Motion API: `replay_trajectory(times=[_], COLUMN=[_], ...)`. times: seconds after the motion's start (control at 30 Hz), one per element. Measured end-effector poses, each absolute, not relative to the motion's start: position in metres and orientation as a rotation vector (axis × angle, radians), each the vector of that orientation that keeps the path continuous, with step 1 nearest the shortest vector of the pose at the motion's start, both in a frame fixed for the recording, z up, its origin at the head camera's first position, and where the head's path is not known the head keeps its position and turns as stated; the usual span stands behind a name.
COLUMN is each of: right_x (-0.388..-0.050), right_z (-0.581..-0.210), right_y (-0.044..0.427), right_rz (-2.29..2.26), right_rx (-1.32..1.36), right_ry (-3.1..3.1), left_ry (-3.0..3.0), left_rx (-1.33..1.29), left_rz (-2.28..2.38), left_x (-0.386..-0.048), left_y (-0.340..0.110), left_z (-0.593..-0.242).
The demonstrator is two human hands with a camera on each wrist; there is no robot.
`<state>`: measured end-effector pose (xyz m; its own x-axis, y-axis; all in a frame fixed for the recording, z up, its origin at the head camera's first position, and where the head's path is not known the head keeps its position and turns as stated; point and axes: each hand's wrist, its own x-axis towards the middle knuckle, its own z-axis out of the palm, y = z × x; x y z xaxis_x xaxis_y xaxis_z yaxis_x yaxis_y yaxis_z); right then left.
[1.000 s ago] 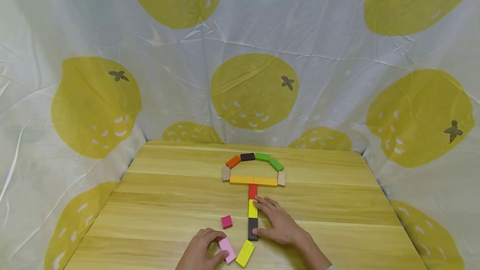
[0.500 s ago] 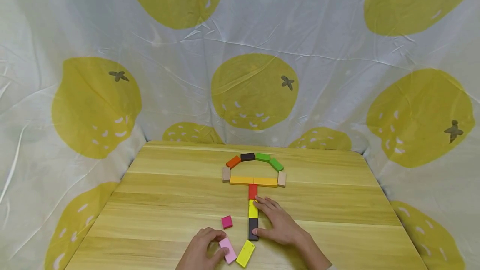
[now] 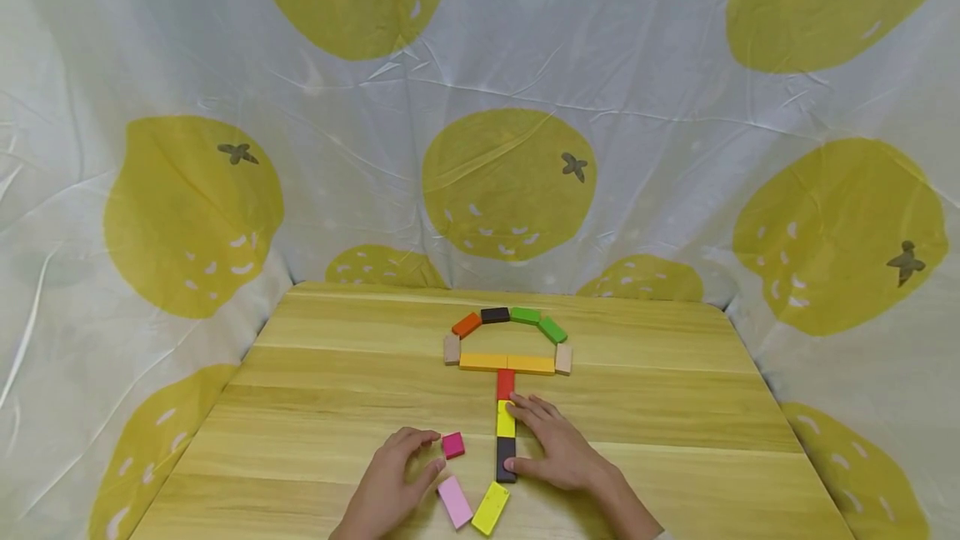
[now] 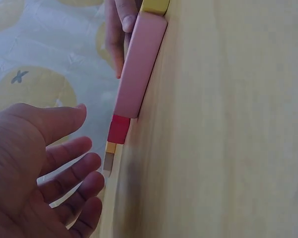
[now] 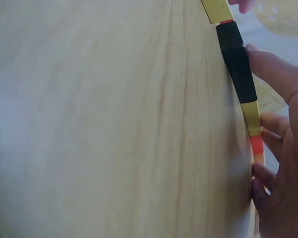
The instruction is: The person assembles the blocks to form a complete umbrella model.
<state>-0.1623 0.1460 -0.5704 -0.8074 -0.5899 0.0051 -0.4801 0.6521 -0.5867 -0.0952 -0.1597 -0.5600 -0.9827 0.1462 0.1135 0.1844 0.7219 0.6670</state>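
Note:
My left hand (image 3: 392,477) is beside the magenta cube (image 3: 453,445), thumb and fingers spread apart with nothing between them. In the left wrist view its fingers curve loosely, near the red-pink cube (image 4: 119,130). A pink block (image 3: 454,502) lies tilted just below it, close to a slanted yellow block (image 3: 491,508). My right hand (image 3: 561,447) rests along a straight column: its thumb touches the black block (image 3: 506,458) and its fingertips reach the yellow block (image 3: 506,418). A red block (image 3: 506,383) tops this column.
Two orange blocks (image 3: 483,362) form a bar above the column. Over it arches a ring of orange-red, black (image 3: 495,315), green (image 3: 552,329) and plain wooden blocks (image 3: 563,359). The wooden table (image 3: 322,407) ends at a lemon-print curtain (image 3: 645,190) behind.
My left hand has let go of the pink block and moved up to the magenta cube, its fingers spreading. The pink block stays in place. The right hand has not moved.

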Motion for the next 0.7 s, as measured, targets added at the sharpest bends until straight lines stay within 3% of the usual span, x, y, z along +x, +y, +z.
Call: replay_trajectory(times=[0.7], right_x=[-0.163], right_z=[-0.569], right_y=[0.146], right_rz=[-0.861], right_rx=[-0.885], right_ry=[2.686], left_ry=[-2.808], left_rx=[-0.392], left_rz=[-1.195], left_x=[-0.132], left_y=[-0.151], left_z=[-0.571])
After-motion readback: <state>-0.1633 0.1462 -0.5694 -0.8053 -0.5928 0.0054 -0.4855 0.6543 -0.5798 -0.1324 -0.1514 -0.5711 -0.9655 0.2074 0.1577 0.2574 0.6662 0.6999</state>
